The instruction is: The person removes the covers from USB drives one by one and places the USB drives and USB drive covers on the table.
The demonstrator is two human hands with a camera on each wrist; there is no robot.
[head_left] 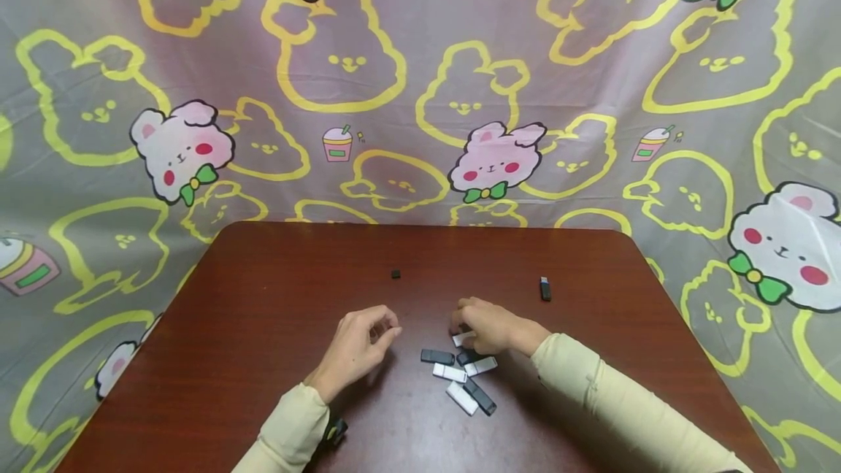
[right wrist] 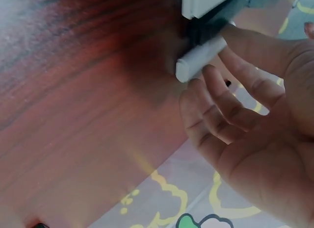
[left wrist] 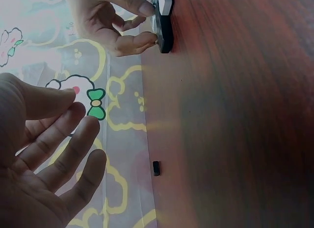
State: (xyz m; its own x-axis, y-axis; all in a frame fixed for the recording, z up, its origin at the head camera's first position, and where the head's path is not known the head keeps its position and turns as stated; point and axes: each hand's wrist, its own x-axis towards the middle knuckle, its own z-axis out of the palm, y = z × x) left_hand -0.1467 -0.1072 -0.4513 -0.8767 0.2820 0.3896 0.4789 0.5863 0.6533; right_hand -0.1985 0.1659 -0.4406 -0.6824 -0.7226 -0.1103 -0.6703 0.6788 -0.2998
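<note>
My right hand (head_left: pixel 486 325) is over the far end of a loose pile of USB sticks and pinches a white USB stick (right wrist: pixel 198 59) between thumb and fingers. Around it in the pile lie a dark USB stick (head_left: pixel 437 357), a white one (head_left: pixel 450 373) and several more, some overlapping. To the left of the pile, my left hand (head_left: pixel 358 345) is raised off the table with fingers loosely bent. Nothing shows between its thumb and fingertips (left wrist: pixel 91 127) in the left wrist view.
Farther back on the brown table (head_left: pixel 263 298) lies a small black piece (head_left: pixel 396 274). A black USB stick (head_left: pixel 545 288) with its metal plug bare lies at the back right. A patterned curtain (head_left: pixel 394 130) hangs behind the table. Something small and dark (head_left: pixel 336 431) shows beside the left sleeve.
</note>
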